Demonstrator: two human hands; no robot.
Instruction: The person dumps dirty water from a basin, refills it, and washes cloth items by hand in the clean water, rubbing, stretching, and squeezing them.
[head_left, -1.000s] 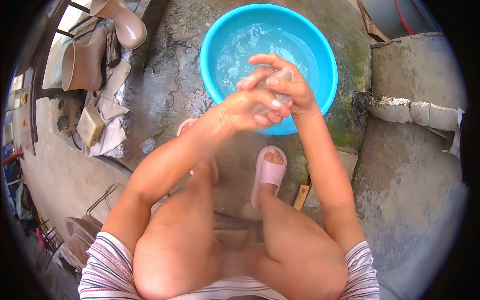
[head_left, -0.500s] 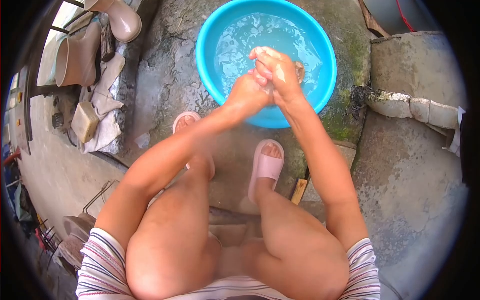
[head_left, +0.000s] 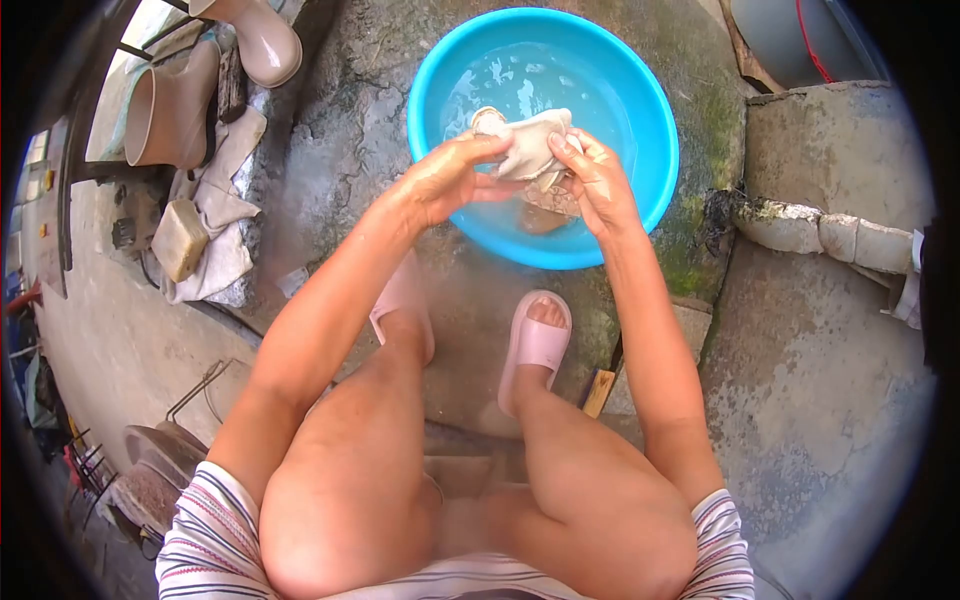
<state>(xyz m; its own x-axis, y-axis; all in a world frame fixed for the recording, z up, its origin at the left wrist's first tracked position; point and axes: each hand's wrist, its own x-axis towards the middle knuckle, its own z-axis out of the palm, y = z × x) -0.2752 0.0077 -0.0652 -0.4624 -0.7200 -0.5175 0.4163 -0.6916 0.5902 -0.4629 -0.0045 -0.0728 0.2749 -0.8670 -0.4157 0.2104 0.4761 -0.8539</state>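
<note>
Over the basin I hold a small wet cream cloth (head_left: 533,143), bunched and partly spread between both hands. My left hand (head_left: 452,178) pinches its left side between thumb and fingers. My right hand (head_left: 600,182) grips its right end, thumb on top. Folds hide the cloth's exact shape, so I cannot tell its kind. Below it stands a round blue basin (head_left: 418,110) of slightly cloudy water with some suds. A brownish patterned piece (head_left: 548,208) lies in the water under my hands, partly hidden by them.
At the left, a bar of soap (head_left: 180,240) rests on a grey rag (head_left: 222,262) on a ledge, near pale rubber boots (head_left: 172,112). A wrapped pipe (head_left: 800,225) crosses at right. My pink slippers (head_left: 540,340) stand on wet concrete; a wood strip (head_left: 598,393) lies nearby.
My hands were clasped together over the basin; now they are apart, with the cream cloth stretched between them. The patterned piece in the water shows more. The view has shifted slightly.
</note>
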